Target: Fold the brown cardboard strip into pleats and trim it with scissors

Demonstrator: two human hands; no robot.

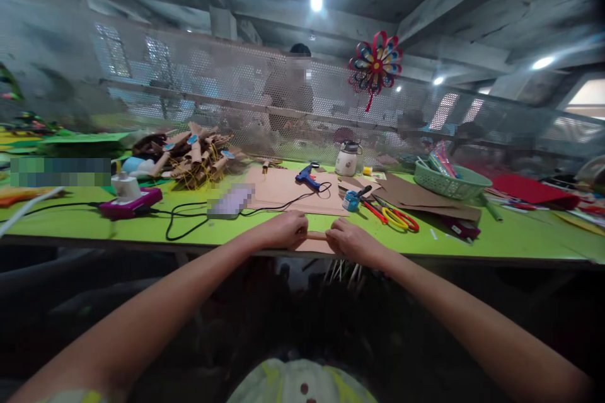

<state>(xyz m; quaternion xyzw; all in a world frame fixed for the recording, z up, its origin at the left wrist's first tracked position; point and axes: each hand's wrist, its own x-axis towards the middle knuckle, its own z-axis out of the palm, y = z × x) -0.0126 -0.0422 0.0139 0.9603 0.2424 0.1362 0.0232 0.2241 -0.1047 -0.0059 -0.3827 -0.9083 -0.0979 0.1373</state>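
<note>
My left hand [285, 230] and my right hand [348, 240] meet at the near edge of the green table [142, 227]. Between them they pinch a small rolled piece of brown paper [316, 236], each hand closed on one end. Just beyond lie flat brown paper sheets [283, 192]. A blue glue gun [308, 176] rests on those sheets, its black cord trailing left. Scissors with red and yellow handles [394, 216] lie to the right of my right hand, beside a blue tape roll [351, 201].
A heap of finished brown paper rolls [198, 154] sits at back left, a pink power strip [130, 201] nearer left. A green basket [449, 181] and red sheets [534, 192] lie right. Behind a mesh screen [236, 88] stands a person [290, 91]. A paper flower [375, 66] hangs above.
</note>
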